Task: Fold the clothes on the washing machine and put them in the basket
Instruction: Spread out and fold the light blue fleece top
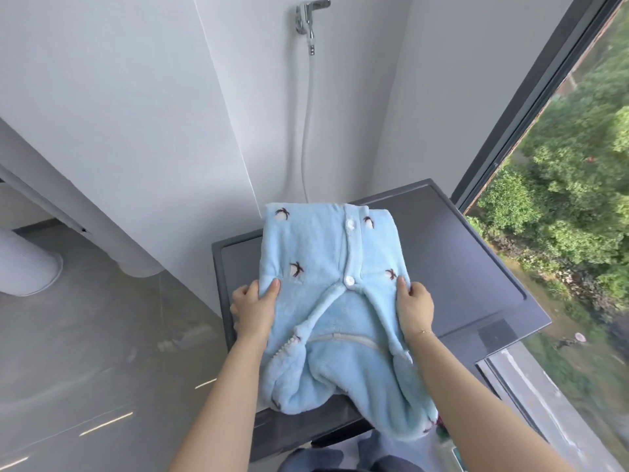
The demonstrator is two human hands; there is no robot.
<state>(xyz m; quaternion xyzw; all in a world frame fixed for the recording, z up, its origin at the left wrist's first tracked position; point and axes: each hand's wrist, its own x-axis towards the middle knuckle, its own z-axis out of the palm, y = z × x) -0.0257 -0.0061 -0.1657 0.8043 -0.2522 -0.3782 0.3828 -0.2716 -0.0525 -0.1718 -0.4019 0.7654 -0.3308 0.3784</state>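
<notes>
We pinch the fluffy pale-blue pajama top (pixel 326 267), left hand (pixel 253 301) and right hand (pixel 413 303) gripping its sides; between them, white buttons (pixel 349 280).

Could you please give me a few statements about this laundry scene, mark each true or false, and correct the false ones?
1. Both hands grip the blue garment. True.
2. The garment lies on the floor. False: it lies on the washing machine, its near end hanging over the front edge.
3. A tap is on the wall above the machine. True.
4. The left hand holds a basket. False: it pinches the garment's edge; the right hand pinches the other edge.
</notes>
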